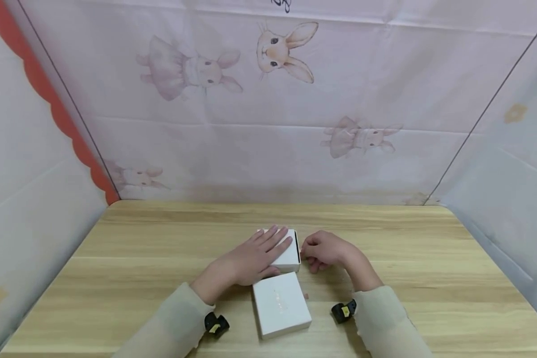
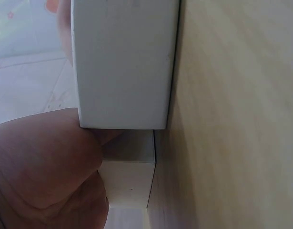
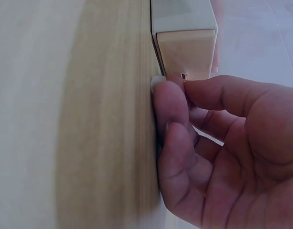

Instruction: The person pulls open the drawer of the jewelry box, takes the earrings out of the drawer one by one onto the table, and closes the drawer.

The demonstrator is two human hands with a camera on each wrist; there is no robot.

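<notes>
Two flat white boxes lie on the wooden table. My left hand (image 1: 255, 256) rests on top of the far white box (image 1: 288, 261), fingers spread across its lid and thumb along its near edge. At that box's right end, my right hand (image 1: 324, 250) pinches a small pull tab between thumb and index finger, mostly hidden by the fingertips. In the right wrist view a peach drawer front (image 3: 186, 50) with a small metal eyelet (image 3: 184, 76) shows inside the white sleeve. The near white box (image 1: 283, 306) sits slightly turned just below, with faint lettering on top.
A small pink tab (image 1: 306, 296) sticks out from the near box's right side. The wooden table (image 1: 161, 228) extends to both sides, and a pale rabbit-print cloth (image 1: 250, 164) hangs behind it. Black wrist cameras (image 1: 343, 312) are worn at both cuffs.
</notes>
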